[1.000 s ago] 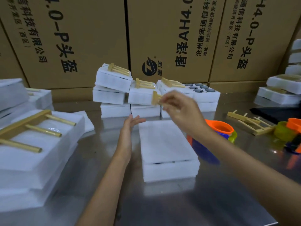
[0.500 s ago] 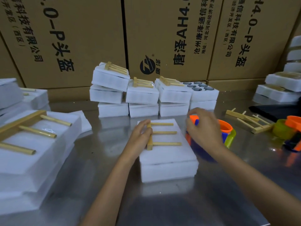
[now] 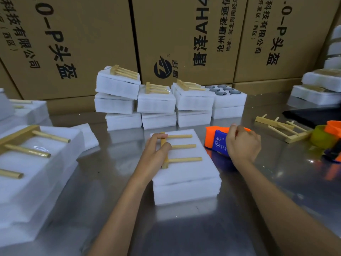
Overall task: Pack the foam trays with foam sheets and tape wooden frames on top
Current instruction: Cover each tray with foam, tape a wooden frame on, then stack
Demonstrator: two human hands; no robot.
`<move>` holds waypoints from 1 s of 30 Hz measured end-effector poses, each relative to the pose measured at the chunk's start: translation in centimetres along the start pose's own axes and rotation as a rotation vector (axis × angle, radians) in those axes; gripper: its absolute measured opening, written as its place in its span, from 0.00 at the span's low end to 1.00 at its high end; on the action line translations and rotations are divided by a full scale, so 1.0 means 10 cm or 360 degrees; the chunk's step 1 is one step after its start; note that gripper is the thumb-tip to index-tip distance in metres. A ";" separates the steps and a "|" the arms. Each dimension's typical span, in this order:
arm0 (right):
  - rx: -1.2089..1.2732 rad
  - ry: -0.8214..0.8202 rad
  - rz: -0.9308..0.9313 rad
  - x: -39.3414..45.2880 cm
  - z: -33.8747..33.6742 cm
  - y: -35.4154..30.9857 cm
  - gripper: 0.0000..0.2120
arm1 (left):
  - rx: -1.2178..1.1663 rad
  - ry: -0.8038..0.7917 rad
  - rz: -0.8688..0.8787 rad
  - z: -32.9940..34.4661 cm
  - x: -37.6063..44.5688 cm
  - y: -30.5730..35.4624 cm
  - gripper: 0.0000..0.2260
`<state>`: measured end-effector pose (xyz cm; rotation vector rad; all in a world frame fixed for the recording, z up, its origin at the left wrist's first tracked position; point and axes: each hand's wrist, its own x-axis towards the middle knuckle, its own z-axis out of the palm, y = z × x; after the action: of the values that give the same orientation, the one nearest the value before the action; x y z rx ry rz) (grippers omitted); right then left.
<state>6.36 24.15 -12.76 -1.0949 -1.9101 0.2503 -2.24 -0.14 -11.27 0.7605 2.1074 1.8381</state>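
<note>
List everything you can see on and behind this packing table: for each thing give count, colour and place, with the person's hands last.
Foam tray: one, white, table centre, foam sheet on top.
Wooden frame: one, tan, lying on that tray.
Tape dispenser: one, orange and blue, right of tray.
Packed trays: several stacks, white, behind; more at far left and far right.
Open tray: one, white, six dark holes, back stack.
Loose frames: tan, on the table at right.
Cartons: brown, black print, along the back.
Table: steel.
Left hand: holds frame's crossbar.
Right hand: grips dispenser.
</note>
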 end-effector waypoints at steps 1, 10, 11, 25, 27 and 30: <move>0.0020 0.0022 -0.0011 0.00 0.03 0.00 0.22 | -0.0002 0.0007 -0.0008 0.01 -0.01 0.01 0.09; 0.0227 0.0224 -0.0065 0.06 0.12 0.10 0.17 | -0.0110 0.0107 -0.0069 0.02 -0.01 0.04 0.09; 0.0293 0.0213 -0.0017 0.09 0.10 0.12 0.17 | -0.0134 0.0137 -0.0061 0.02 -0.01 0.05 0.09; 0.1584 -0.0112 0.0461 0.34 -0.18 0.14 0.21 | 0.0107 0.0152 0.0208 0.10 -0.06 0.50 0.14; 0.1726 -0.0143 0.0403 0.35 -0.22 0.10 0.21 | 0.0130 -0.0055 0.0107 0.29 0.06 0.71 0.16; 0.1848 -0.0181 0.0341 0.33 -0.26 0.05 0.20 | 0.0120 -0.0367 -0.0113 0.60 0.26 0.95 0.21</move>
<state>7.97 26.41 -9.57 -0.4592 -1.3277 1.3538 0.72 7.03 -2.70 0.8586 2.0373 1.5606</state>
